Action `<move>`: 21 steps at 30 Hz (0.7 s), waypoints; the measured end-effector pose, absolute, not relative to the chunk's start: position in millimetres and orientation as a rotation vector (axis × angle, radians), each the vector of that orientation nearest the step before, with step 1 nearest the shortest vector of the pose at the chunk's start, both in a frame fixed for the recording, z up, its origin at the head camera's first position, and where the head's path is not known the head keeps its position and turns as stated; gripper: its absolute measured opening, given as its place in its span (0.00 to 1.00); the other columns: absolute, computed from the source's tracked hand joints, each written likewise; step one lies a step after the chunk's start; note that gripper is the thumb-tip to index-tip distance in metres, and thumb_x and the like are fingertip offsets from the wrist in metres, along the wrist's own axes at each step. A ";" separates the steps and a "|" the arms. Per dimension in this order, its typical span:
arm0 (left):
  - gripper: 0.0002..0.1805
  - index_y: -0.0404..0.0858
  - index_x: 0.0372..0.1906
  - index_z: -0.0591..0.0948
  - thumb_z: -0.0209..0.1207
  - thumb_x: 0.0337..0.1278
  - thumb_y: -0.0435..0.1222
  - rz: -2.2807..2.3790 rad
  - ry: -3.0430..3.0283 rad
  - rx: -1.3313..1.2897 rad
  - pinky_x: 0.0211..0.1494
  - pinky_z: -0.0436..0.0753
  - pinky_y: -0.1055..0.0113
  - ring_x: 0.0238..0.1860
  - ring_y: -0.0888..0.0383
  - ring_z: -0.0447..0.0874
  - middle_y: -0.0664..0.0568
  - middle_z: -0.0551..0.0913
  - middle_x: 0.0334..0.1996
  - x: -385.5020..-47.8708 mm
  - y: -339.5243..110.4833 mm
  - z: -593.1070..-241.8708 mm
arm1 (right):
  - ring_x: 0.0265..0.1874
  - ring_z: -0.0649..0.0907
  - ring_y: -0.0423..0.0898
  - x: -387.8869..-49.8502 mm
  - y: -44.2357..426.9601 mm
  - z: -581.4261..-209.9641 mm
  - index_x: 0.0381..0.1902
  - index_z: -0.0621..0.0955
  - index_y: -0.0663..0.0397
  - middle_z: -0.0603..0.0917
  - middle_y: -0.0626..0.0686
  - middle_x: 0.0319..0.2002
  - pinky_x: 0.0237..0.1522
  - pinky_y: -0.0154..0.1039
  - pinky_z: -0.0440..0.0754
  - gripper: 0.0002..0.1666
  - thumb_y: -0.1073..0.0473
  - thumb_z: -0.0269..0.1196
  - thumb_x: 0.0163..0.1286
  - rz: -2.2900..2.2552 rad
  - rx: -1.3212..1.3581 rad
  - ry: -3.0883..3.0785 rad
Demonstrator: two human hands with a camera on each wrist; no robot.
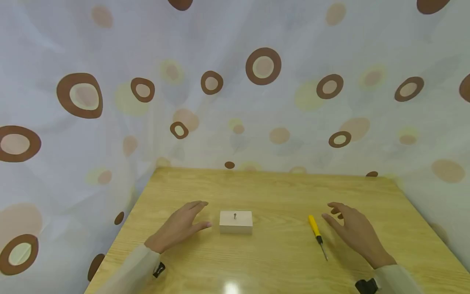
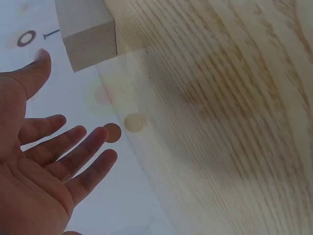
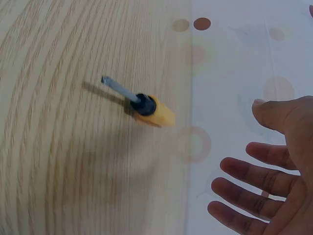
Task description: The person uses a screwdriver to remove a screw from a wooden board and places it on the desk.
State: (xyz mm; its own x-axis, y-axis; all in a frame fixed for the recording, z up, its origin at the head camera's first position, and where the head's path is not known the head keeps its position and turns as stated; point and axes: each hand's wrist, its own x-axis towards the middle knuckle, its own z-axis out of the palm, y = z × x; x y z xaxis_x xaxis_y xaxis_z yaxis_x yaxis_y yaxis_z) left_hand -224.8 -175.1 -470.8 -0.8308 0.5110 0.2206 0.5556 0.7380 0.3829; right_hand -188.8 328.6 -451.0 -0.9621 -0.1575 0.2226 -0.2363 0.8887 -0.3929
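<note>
A pale rectangular block (image 1: 236, 222) lies on the wooden table, with a screw (image 1: 235, 216) standing upright from its top. Just left of the block my left hand (image 1: 180, 226) hovers, fingers spread and relaxed, touching nothing; the left wrist view shows the block (image 2: 90, 44) beyond the thumb of that hand (image 2: 54, 166). To the right, a screwdriver (image 1: 317, 233) with a yellow handle and black collar lies with its metal tip toward the near edge. My right hand (image 1: 354, 232) is beside it, empty, fingers loosely bent; the right wrist view shows the screwdriver (image 3: 156, 111) apart from the hand (image 3: 279, 181).
The light wooden table (image 1: 271, 261) reaches back to a white curtain (image 1: 235, 102) with brown and beige spots, which also hangs along the left and right sides. Dark bands are on both wrists.
</note>
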 end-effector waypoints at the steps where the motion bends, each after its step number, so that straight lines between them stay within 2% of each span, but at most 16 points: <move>1: 0.38 0.35 0.73 0.71 0.62 0.69 0.55 -0.686 -2.834 -0.888 0.65 0.78 0.46 0.66 0.42 0.77 0.40 0.76 0.68 -226.4 -172.9 -470.9 | 0.42 0.85 0.59 -190.1 327.2 -451.6 0.65 0.77 0.64 0.86 0.63 0.49 0.39 0.59 0.83 0.35 0.39 0.59 0.78 0.649 0.298 -2.873; 7: 0.36 0.35 0.71 0.73 0.64 0.68 0.53 -0.741 -2.838 -0.952 0.56 0.83 0.52 0.55 0.50 0.84 0.42 0.78 0.66 -231.1 -164.0 -473.8 | 0.35 0.85 0.47 -196.0 317.5 -456.4 0.64 0.78 0.64 0.86 0.58 0.45 0.33 0.48 0.84 0.32 0.42 0.61 0.78 0.732 0.307 -2.912; 21: 0.33 0.34 0.69 0.76 0.62 0.70 0.53 -0.699 -2.838 -1.027 0.55 0.84 0.58 0.52 0.55 0.84 0.45 0.82 0.60 -234.2 -145.3 -486.3 | 0.31 0.84 0.43 -203.5 307.5 -468.8 0.64 0.77 0.65 0.87 0.55 0.42 0.31 0.45 0.84 0.33 0.44 0.64 0.76 0.770 0.319 -2.963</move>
State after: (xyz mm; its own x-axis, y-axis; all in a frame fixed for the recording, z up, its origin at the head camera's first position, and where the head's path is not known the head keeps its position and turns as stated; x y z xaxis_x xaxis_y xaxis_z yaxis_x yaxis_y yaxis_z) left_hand -234.2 -145.3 -486.3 -0.7795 0.5971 0.1892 0.6167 0.6788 0.3986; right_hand -203.5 307.5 -468.8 -0.9765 -0.1836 0.1131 -0.2154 0.8534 -0.4747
